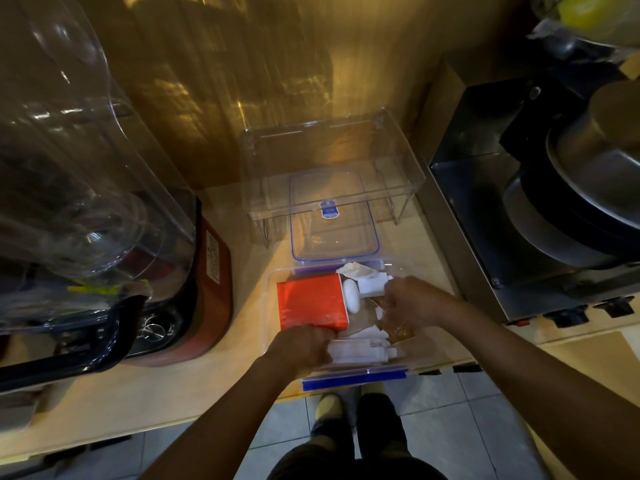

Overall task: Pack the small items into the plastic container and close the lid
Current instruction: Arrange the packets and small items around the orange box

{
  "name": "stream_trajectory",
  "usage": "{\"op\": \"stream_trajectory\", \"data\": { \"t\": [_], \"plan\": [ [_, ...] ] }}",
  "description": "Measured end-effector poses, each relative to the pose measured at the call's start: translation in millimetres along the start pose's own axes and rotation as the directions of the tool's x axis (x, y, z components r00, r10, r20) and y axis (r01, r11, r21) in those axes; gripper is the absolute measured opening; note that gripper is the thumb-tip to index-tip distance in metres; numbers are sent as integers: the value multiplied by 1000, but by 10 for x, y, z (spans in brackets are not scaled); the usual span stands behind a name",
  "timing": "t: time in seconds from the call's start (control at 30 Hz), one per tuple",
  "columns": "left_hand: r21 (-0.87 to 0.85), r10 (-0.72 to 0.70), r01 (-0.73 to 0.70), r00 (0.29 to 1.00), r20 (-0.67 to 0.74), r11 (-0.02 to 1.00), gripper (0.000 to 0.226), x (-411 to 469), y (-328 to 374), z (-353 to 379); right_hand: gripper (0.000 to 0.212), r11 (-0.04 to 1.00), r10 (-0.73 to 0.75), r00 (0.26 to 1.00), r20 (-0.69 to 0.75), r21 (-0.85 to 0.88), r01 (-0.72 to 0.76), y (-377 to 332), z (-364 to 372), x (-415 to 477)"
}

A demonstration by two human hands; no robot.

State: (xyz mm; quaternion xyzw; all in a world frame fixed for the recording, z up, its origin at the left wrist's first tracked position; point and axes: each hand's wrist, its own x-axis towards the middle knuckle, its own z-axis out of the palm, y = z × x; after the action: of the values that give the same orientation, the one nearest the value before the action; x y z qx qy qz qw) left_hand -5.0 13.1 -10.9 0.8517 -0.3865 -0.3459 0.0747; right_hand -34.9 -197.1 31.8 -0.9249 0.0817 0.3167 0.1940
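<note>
A clear plastic container [353, 377] with blue latches sits at the counter's front edge. Inside lie an orange-red box [311, 301], a white oval piece [351, 295], white packets [360, 348] and a brown sachet [398, 330]. My left hand [301, 346] is inside the container at its near left, fingers curled at the box's near edge and the white packets. My right hand [412, 303] reaches in at the right, pinching small white items near the far wall. The clear lid [334, 226] with a blue seal lies flat just behind the container.
A clear acrylic stand [332, 161] straddles the lid's far half. A red blender base [207, 289] with a clear cover stands at the left. A steel machine [540, 216] stands at the right. Tiled floor and my feet show below the counter edge.
</note>
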Motion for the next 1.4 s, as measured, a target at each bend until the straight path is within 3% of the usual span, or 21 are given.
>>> {"op": "stream_trajectory", "data": {
  "t": [0.03,0.1,0.17,0.27,0.37,0.43,0.53,0.67,0.77,0.83,0.93,0.97,1.07,1.17,1.3,1.33,1.4],
  "plan": [
    [-7,4,-4,1000,8,1000,40,-3,5,-3,20,999,-38,995,89,-18,40,7,77,-6],
    [15,24,-23,1000,-14,1000,39,-18,31,-4,31,995,-94,970,226,6,95,15,242,-7],
    [50,60,-56,995,-81,997,36,-36,85,12,48,992,-123,961,248,30,119,9,388,10],
    [63,108,-99,980,-165,993,39,-62,163,65,48,988,-149,965,214,-17,157,-18,527,57],
    [-247,187,-220,971,-150,944,43,-99,208,89,41,991,-129,969,213,-6,133,-33,542,82],
    [-348,127,-130,991,-32,928,50,-113,226,108,34,993,-119,969,219,20,117,-56,531,83],
    [-206,-103,123,989,108,971,64,-102,218,136,20,994,-103,969,223,47,95,-74,514,109],
    [-139,-204,217,974,102,966,70,-142,209,123,37,998,-57,969,239,-11,62,-23,475,92],
    [55,-193,197,979,-65,979,75,-168,199,119,41,998,-14,963,268,63,-3,-28,473,87],
    [102,-156,165,984,-89,981,76,-159,199,143,37,981,-5,964,266,186,-46,-88,482,90],
    [-132,-215,213,977,4,968,80,-157,197,166,32,936,14,968,252,337,-101,-137,503,105],
    [-137,-199,198,980,6,971,80,-164,182,170,28,939,9,968,250,330,-94,-136,504,105],
    [102,4,0,999,-39,995,72,-172,138,194,20,975,-12,976,215,219,-36,-99,472,83],
    [75,52,-46,995,-83,996,61,-166,111,186,23,975,-25,977,211,222,-23,-63,478,84],
    [175,152,-116,967,-203,978,60,-194,157,168,15,962,-71,970,231,273,6,-58,523,91],
    [171,134,-98,967,-214,980,58,-199,154,161,14,965,-70,974,214,261,12,-53,527,98],
    [65,-54,63,989,-138,996,74,-203,148,135,14,983,-73,981,178,179,41,-33,522,103]
  ]
}}
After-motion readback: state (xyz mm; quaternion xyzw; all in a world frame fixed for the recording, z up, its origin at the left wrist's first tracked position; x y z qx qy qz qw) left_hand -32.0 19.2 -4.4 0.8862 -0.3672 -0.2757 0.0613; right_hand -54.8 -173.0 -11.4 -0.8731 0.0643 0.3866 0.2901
